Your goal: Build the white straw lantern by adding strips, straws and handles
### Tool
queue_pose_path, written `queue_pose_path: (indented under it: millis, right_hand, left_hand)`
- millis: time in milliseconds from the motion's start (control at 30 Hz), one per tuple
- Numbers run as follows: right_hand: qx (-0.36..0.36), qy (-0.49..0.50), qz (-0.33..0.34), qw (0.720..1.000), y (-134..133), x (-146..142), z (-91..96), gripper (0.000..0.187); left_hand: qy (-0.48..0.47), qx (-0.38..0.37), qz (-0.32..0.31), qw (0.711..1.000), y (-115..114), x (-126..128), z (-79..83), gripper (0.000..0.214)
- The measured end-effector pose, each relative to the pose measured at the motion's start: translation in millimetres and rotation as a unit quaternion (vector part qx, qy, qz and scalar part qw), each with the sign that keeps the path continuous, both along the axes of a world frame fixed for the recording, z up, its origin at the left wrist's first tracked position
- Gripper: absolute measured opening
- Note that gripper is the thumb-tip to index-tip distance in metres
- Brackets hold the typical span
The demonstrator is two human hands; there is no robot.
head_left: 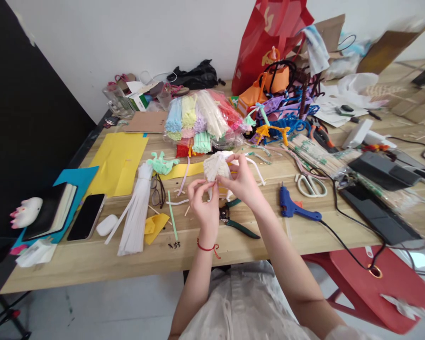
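A white ribbed, fuzzy craft piece (pixel 214 166), apparently made of pipe cleaners, is held up over the table between both hands. My left hand (pixel 204 205) pinches its lower edge with thumb and fingertips. On its right side, my right hand (pixel 245 184) grips with bent fingers; the fingertips are partly hidden. Below the hands lie green-handled pliers (pixel 239 226). A bundle of white pipe cleaners (pixel 136 212) is to the left, near folded eyeglasses (pixel 158 191) and a mint-green fuzzy piece (pixel 162 163). One light green pipe cleaner (pixel 173 217) lies by my left wrist.
To the right are a blue glue gun (pixel 293 208) with its cord and white scissors (pixel 310 185). Bagged coloured pipe cleaners (pixel 201 115) and a red bag (pixel 269 42) stand behind. A phone (pixel 87 217) and notebook (pixel 49 210) lie left. A red stool (pixel 378 288) is below.
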State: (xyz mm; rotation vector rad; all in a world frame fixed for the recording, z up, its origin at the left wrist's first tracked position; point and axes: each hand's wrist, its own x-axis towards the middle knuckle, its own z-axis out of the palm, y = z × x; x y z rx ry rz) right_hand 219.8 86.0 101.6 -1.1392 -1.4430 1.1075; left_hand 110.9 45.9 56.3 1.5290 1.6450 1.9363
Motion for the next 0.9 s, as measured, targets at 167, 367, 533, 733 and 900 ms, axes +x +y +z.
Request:
queue_pose_path:
  millis: [167, 367, 533, 733, 900]
  right_hand:
    - [0.088, -0.066, -0.045, 0.993, -17, -4, 5.0, 0.037]
    - [0.197, -0.245, -0.149, 0.937, -74, 17, -18.2, 0.013]
    - [0.146, -0.438, 0.076, 0.884, -88, 52, -63.6, 0.065]
    - [0.133, -0.537, 0.148, 0.82, -63, 64, -71.4, 0.096]
    - [0.148, -0.58, 0.17, 0.783, -56, 62, -61.7, 0.085]
  left_hand:
    - [0.005, 0.017, 0.0, 1.0, 0, 1, 0.0, 0.002]
    - [0.017, 0.026, -0.006, 1.0, -6, -6, 2.2, 0.005]
    - [0.009, 0.022, -0.016, 1.0, -17, -18, 2.5, 0.006]
    - [-0.001, 0.024, -0.021, 0.999, -29, -32, 3.9, 0.006]
    - [0.006, 0.01, -0.031, 0.999, -36, -44, 2.5, 0.006]
